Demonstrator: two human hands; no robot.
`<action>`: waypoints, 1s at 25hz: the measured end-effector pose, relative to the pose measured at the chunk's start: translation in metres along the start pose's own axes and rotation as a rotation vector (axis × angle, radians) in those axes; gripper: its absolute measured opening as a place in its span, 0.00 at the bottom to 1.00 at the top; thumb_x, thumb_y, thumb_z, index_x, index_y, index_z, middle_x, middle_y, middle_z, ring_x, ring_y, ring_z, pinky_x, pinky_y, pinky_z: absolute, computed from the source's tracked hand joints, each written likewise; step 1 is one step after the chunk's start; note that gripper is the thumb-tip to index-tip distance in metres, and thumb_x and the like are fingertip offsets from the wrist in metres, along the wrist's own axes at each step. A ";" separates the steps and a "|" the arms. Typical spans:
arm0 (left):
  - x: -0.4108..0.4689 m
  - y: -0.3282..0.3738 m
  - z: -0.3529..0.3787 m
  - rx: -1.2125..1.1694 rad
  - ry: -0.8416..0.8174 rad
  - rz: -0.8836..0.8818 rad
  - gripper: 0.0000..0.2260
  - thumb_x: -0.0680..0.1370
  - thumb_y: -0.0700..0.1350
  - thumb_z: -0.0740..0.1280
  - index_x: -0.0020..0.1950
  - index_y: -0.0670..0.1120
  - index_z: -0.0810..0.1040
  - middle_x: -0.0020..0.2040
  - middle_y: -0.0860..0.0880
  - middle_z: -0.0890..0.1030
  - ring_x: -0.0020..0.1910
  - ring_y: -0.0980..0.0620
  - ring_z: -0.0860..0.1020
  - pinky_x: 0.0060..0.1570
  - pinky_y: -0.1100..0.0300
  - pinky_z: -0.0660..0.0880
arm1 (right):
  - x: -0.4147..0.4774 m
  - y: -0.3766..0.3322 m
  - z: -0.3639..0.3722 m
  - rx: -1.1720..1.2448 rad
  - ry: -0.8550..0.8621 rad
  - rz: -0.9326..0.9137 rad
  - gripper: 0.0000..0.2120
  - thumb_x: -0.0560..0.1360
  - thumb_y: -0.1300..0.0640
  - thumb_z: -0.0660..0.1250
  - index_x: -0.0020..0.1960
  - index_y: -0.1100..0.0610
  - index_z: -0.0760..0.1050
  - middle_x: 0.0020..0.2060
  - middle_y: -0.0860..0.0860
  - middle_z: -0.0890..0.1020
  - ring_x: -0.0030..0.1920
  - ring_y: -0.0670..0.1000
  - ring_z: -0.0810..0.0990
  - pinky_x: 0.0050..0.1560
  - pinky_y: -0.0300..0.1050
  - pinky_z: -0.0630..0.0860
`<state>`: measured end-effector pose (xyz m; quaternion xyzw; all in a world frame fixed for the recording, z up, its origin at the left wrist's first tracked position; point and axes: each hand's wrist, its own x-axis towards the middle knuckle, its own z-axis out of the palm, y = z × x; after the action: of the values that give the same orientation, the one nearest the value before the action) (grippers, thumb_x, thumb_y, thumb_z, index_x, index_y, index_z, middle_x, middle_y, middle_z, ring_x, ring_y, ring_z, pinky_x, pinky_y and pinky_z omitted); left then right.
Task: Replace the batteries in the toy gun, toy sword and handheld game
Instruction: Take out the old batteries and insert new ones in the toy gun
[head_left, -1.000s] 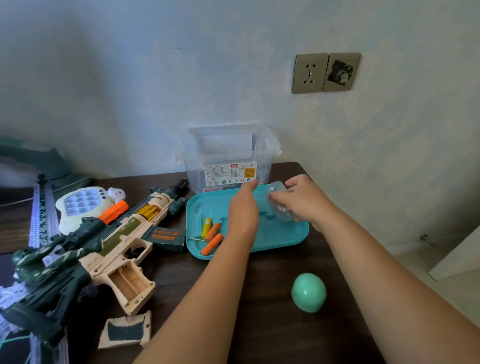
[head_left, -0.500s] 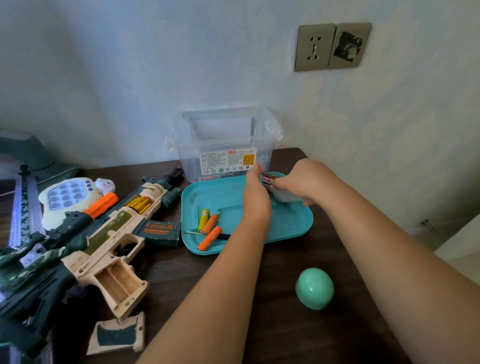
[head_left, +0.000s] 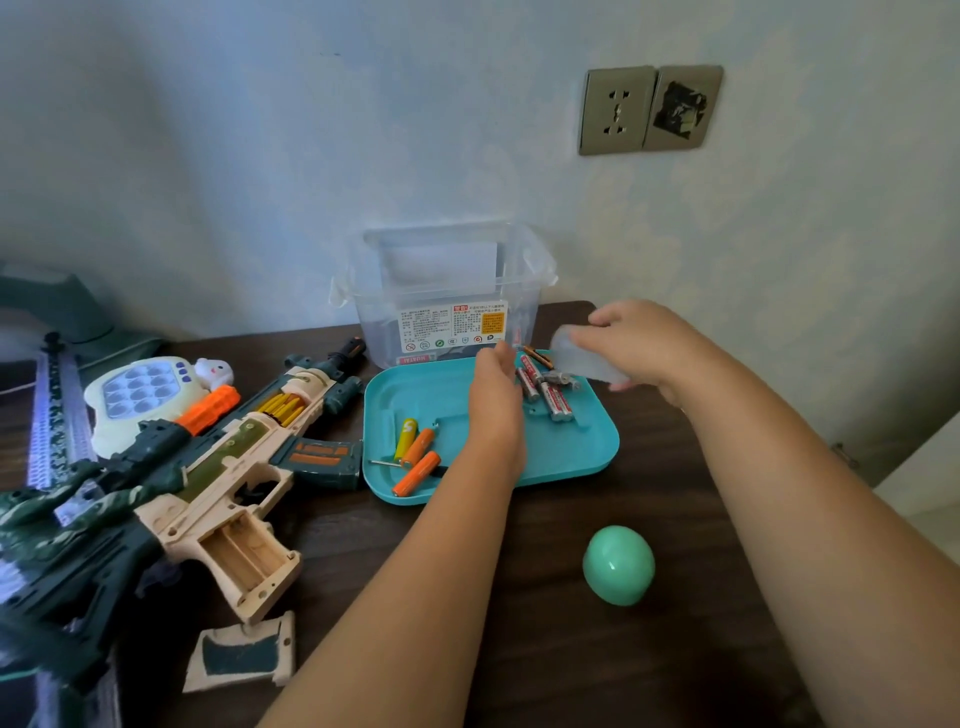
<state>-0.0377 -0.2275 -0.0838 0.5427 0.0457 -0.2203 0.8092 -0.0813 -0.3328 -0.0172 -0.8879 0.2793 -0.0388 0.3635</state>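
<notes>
Right hand grips a tipped clear capsule over the teal tray, batteries at its 1 o'clock; left hand relaxed beside them; toy gun at 9 o'clock

Head-worn wide-angle view, aimed forward and down across a dark wooden table.

The camera sits above the table's near edge and faces a pale wall bearing a metal double socket plate. Two bare forearms enter from the bottom edge, close beneath the lens. A teal plastic tray lies mid-frame, a clear plastic storage box stands at the far edge, and a green-and-beige plastic toy gun fills the lower left.
</notes>
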 end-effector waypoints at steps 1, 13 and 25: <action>-0.001 0.001 -0.001 -0.019 0.005 -0.011 0.23 0.84 0.46 0.49 0.78 0.43 0.62 0.78 0.46 0.65 0.77 0.48 0.63 0.74 0.54 0.58 | 0.000 0.000 0.004 0.091 0.047 -0.082 0.23 0.77 0.48 0.65 0.70 0.53 0.69 0.65 0.52 0.73 0.53 0.51 0.75 0.45 0.41 0.75; 0.015 0.018 -0.068 -0.007 0.371 0.176 0.35 0.63 0.66 0.53 0.67 0.56 0.75 0.67 0.50 0.78 0.67 0.47 0.75 0.68 0.42 0.69 | 0.031 -0.038 0.113 -0.136 -0.057 -0.503 0.20 0.74 0.51 0.70 0.65 0.50 0.73 0.62 0.49 0.77 0.67 0.54 0.67 0.66 0.50 0.65; -0.033 0.052 -0.067 0.027 0.427 0.051 0.14 0.81 0.54 0.53 0.39 0.54 0.72 0.40 0.50 0.79 0.40 0.49 0.78 0.45 0.52 0.75 | 0.040 -0.004 0.042 -0.509 0.019 -0.018 0.09 0.74 0.55 0.68 0.52 0.57 0.81 0.43 0.53 0.82 0.41 0.53 0.80 0.37 0.45 0.74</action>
<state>-0.0350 -0.1406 -0.0563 0.5889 0.1993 -0.0802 0.7791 -0.0341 -0.3252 -0.0509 -0.9529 0.2754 0.0213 0.1251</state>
